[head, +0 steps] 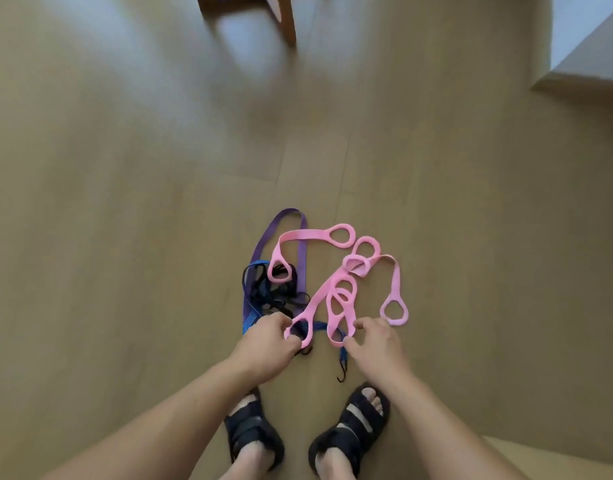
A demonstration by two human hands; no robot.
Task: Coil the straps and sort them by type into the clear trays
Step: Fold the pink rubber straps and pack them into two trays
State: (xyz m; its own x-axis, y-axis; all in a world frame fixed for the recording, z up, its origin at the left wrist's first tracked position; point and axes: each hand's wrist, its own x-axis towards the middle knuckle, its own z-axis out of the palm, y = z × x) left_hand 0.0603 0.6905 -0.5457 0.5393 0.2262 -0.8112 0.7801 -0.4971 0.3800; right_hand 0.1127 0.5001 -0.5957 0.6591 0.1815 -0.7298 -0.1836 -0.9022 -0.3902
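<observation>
Both hands reach down to the floor (125,202): the left hand (263,344) pinches an end loop of a pink strap (318,299) running up and to the right, while the right hand (374,344), fingers loosely spread, touches another pink loop. Strap count: one purple strap (263,244), one blue hooked cord (251,315), several tangled pink ones (exact number unclear).

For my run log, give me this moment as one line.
stage: untangling | left hand: gripping pink strap loop | right hand: fingers at another pink loop | purple strap, blue bungee: tangled on floor | trays: not visible
</observation>
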